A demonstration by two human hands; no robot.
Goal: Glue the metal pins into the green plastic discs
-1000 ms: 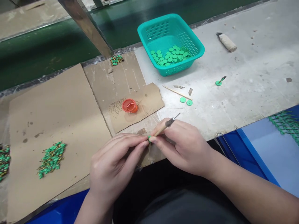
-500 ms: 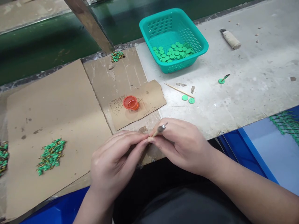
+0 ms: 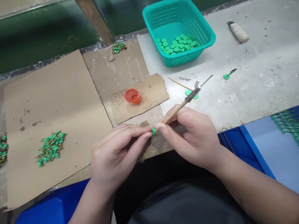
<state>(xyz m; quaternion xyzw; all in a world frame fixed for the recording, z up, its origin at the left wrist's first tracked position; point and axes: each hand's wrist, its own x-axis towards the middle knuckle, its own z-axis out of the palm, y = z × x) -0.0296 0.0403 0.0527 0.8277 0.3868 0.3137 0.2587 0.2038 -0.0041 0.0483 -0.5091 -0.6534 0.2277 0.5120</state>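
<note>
Right at the near edge of the bench, the two hands meet tip to tip. The left hand (image 3: 116,152) has thumb and forefinger pinched shut on a small green disc (image 3: 153,131), a flat, round, matte plastic piece with only its edge and a sliver of face showing between the fingertips. The right hand (image 3: 193,137) is closed round a pick tool (image 3: 184,102), its fingertips just beside the disc. The tool has a pale, smooth wooden handle, a dark metal collar and a thin wire point, and it slants away towards two o'clock.

At eleven o'clock from the hands, a shallow orange cap (image 3: 132,95), glossy and translucent, sits on a torn cardboard scrap (image 3: 151,90) peppered with dark specks. Broad cardboard sheets (image 3: 46,102), brown and scuffed, cover the bench out to nine o'clock and carry a loose heap of green pieces (image 3: 50,147). At one o'clock, well apart, stands a teal plastic basket (image 3: 205,28) with perforated walls, and a layer of the same green discs (image 3: 179,45) lies in it. The bare bench top (image 3: 257,77) is grey, stained and rough. A thin wooden stick (image 3: 179,83) lies on it near the tool's collar, and a cloth-wrapped roll (image 3: 238,32) farther off at two o'clock.
</note>
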